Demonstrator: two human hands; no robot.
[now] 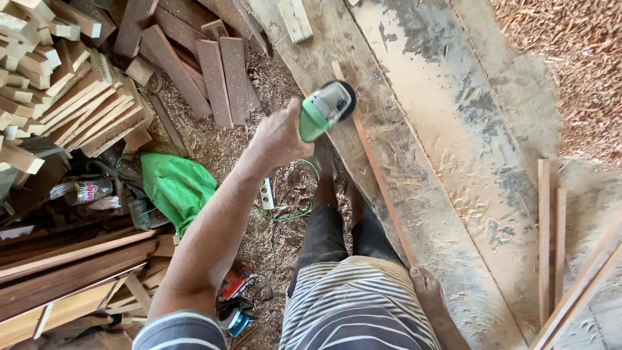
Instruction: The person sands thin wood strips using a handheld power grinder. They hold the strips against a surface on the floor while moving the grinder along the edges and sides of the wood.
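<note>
From the head camera, your left hand (280, 135) is clenched around the green angle grinder (326, 110), which juts out at two o'clock from your fist, its disc over the thin wooden strip (376, 175). Your right hand (427, 288), at five o'clock, presses on that strip's near end on the workbench (453, 129), fingers closed on it.

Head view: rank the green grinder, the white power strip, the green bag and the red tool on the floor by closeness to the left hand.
1. Green grinder: gripped in the left hand.
2. White power strip: just below the hand, on sawdust.
3. Green bag: lower left.
4. Red tool: far below, by the forearm.
</note>
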